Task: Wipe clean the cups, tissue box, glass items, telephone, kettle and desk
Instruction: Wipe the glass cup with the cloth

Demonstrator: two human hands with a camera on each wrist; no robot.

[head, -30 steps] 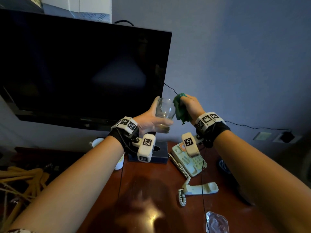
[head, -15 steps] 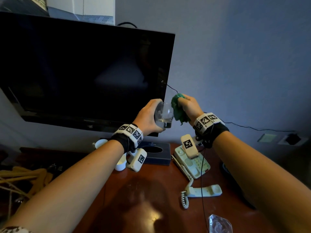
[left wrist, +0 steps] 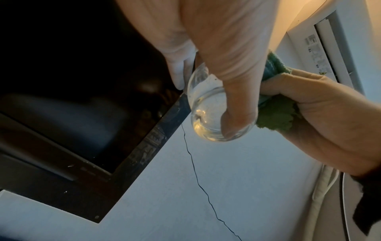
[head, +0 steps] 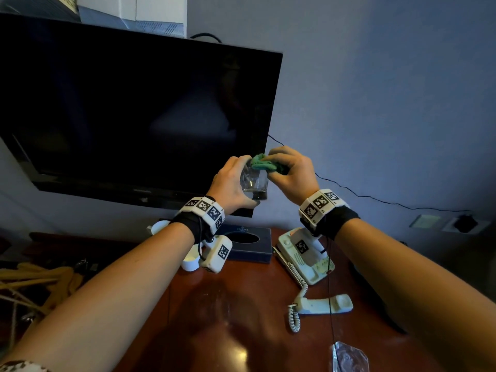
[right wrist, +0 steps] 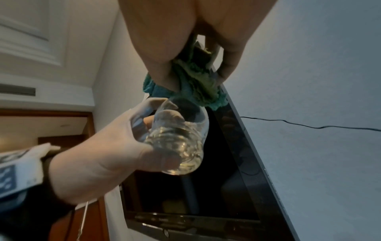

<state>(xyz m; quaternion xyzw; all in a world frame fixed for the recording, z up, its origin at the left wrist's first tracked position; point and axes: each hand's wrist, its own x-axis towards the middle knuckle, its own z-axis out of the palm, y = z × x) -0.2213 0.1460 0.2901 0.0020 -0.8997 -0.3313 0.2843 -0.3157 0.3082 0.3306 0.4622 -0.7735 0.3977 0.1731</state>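
We see the left hand (head: 233, 183) wrapped around a clear glass (head: 254, 183), fingers and thumb curled round its wall, holding it up in the air in front of the dark TV screen (head: 128, 116), well above the wooden desk (head: 228, 312). The right hand (head: 291, 174) has its fingers bunched tight on a green cloth (head: 261, 162), which sits right at the rim of the glass. Down on the desk we've got the telephone (head: 303, 257) with its handset (head: 326, 304) lying off the cradle, the dark tissue box (head: 248, 244) just beside the telephone, and a white cup (head: 190, 261) beside the box.
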